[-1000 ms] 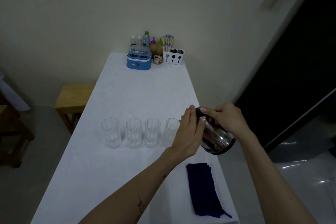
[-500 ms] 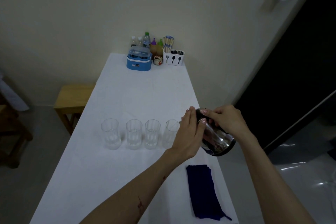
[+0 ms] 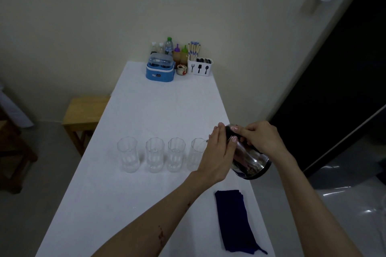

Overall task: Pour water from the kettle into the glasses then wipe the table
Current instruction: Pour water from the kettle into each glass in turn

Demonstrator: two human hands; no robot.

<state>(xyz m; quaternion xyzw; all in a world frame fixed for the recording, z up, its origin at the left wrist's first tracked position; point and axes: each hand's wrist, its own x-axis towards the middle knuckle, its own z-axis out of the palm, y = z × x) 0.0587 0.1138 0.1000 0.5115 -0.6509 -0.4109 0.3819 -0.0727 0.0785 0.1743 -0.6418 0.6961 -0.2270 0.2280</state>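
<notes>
1. The kettle (image 3: pixel 249 157) is polished steel with a mirror-like, rounded body and a dark top; it is tilted, its spout end toward the row of glasses.
2. Four clear, faceted glasses stand upright in a row on the white, smooth table (image 3: pixel 167 110). The one nearest the kettle (image 3: pixel 195 153) is partly hidden behind the left hand; the far glass (image 3: pixel 127 154) is the one farthest from the kettle.
3. The right hand (image 3: pixel 262 139) wraps closed around the kettle's dark top and handle — that grip carries the kettle just above the table edge.
4. The left hand (image 3: pixel 219 154) lies flat against the kettle's side nearest the glasses, fingers straight and together, pressing rather than curling round it.
5. A dark blue cloth (image 3: pixel 235 221), soft and folded long, lies on the table nearer the person than the kettle, untouched.
6. Well beyond the kettle, at the table's far end, stand a blue lidded container (image 3: pixel 160 69), a white cutlery holder (image 3: pixel 199 67) and several bottles (image 3: pixel 169 47) — all apart from the hands.
7. A wooden stool (image 3: pixel 83 110) stands beside the table, on the far side of the glasses from the kettle.
</notes>
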